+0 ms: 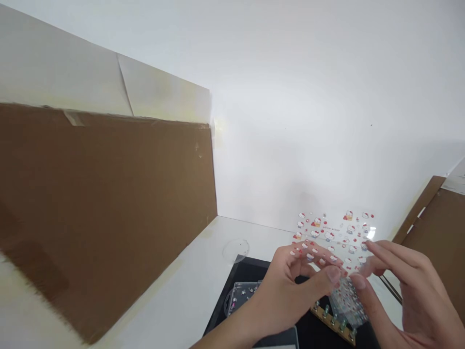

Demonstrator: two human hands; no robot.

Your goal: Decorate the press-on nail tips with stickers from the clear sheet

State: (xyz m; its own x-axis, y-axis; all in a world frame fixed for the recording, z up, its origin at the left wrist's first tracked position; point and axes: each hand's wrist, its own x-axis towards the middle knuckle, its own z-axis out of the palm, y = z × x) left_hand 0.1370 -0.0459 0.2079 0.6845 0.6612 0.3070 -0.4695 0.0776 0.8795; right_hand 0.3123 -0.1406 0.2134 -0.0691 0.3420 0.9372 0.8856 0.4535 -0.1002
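One broad white wall (290, 121) is seen across the back, and the left side is closed off by a large brown cardboard panel (109, 208), whose upper edge is met by pale sheeting. Below these, a white tabletop (174, 300) is spread, and a smaller cardboard panel (436, 232) is set at the far right. On the tabletop a black mat (250, 264) is laid, partly hidden by the forearm and hands. Above the mat, a clear sticker sheet (329, 236), printed with small white, red and yellow figures, is held up in front of the wall. Its lower edge is pinched by the left hand (290, 291), thumb in front and fingers seen through it from behind. At its lower right edge the right hand (417, 291) is placed with thumb and fingers narrowly parted; whether the film is gripped there cannot be told. Under the fingertips a patterned clear packet (347, 300) is seen, and beside the left wrist a clear case (241, 293) with glittery bits is laid. Near the packet a wooden strip (336, 325) is lined with greenish pegs, and just beyond the mat's corner a faint clear disc (236, 249) is left on the white surface.
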